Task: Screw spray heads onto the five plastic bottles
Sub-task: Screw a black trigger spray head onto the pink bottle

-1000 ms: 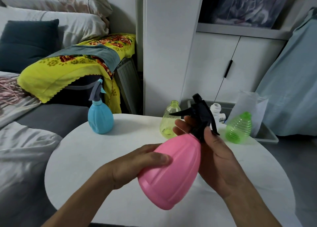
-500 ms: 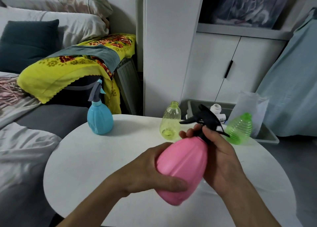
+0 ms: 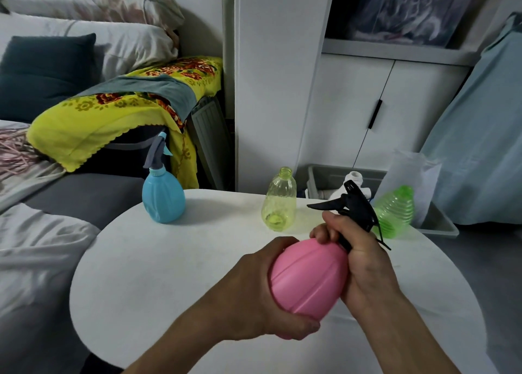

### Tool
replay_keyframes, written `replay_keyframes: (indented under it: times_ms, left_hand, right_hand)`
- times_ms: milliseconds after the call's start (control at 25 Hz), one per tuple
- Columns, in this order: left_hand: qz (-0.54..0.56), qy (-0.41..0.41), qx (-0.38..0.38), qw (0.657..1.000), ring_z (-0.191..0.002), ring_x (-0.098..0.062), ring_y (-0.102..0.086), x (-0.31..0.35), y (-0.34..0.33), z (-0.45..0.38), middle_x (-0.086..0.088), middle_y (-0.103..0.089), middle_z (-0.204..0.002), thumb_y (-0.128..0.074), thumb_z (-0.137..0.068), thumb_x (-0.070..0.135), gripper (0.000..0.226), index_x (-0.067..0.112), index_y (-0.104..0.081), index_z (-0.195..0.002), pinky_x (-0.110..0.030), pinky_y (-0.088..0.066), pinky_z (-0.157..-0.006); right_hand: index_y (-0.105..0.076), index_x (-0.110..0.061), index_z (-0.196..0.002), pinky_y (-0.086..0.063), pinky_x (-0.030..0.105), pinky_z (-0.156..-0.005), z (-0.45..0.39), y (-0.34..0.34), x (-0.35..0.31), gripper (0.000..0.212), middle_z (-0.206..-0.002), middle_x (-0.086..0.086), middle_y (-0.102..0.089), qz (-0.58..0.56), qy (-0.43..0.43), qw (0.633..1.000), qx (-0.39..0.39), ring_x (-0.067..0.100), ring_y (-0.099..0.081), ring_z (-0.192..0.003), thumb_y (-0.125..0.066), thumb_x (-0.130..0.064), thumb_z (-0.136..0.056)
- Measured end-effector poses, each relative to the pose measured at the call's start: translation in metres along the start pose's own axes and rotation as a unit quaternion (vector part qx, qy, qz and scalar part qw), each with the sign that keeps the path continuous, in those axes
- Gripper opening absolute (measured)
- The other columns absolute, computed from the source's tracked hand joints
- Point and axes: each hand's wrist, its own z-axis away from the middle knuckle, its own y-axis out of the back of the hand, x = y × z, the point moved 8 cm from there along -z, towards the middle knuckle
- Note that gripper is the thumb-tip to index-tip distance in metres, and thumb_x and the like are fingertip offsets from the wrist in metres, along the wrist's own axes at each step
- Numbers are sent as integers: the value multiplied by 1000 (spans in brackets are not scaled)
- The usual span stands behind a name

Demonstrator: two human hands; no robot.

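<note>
Now the left hand (image 3: 254,289) clamps the pink bottle (image 3: 308,277), raised more upright above the table (image 3: 169,260); the right hand (image 3: 364,260) curls round its black spray head (image 3: 356,207), likely nearly tight. Yellow bottle (image 3: 279,201) beyond waits uncapped.

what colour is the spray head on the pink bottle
Black. The spray head on the pink bottle shows best in the head view, the only one.
</note>
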Motion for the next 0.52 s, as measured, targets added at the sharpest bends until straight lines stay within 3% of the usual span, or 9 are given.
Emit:
replay_keyframes:
  times_ms: [160, 280, 360, 440, 520]
  left_hand:
    - [-36, -27, 39, 998, -98, 2, -63, 4, -5, 1, 31, -56, -117, -91, -50, 55, 90, 61, -37, -122, -23, -59, -73]
    - [-49, -22, 40, 998, -101, 4, -61, -1, -7, -2, 34, -53, -119, -88, -50, 60, 93, 63, -32, -125, -22, -59, -75]
    - [-86, -5, 24, 996, -107, 5, -56, -10, -10, -4, 38, -42, -125, -84, -51, 66, 104, 66, -18, -131, -24, -58, -84]
    - [-180, 2, 28, 983, -116, 1, -46, -17, -15, -6, 29, -31, -136, -77, -50, 72, 118, 62, -1, -139, -27, -51, -96]
    - [-287, -9, 94, 953, -120, -9, -41, -15, -18, -6, 17, -35, -142, -70, -48, 79, 120, 48, -6, -145, -29, -41, -99]
  right_hand:
    - [-45, -15, -51, -46, 32, -66, 1, 5, -4, 35, -62, 11, -49, 3, 17, 999, 31, 17, -53, -57, -79, -25, -54]
    - [-49, -17, -45, -45, 31, -64, 2, 10, -4, 35, -55, 6, -56, 13, 20, 998, 62, 14, -54, -53, -76, -18, -67]
    - [-53, -19, -44, -46, 31, -63, 2, 23, -2, 39, -51, 0, -58, 21, 36, 990, 132, 11, -57, -50, -72, -14, -78]
    - [-61, -20, -55, -48, 33, -66, 5, 35, 5, 28, -55, -2, -65, 33, 29, 977, 208, 12, -61, -54, -76, -24, -79]
    - [-65, -21, -73, -50, 38, -74, 5, 34, 16, 28, -70, -5, -72, 87, 13, 971, 223, 16, -65, -72, -83, -42, -67]
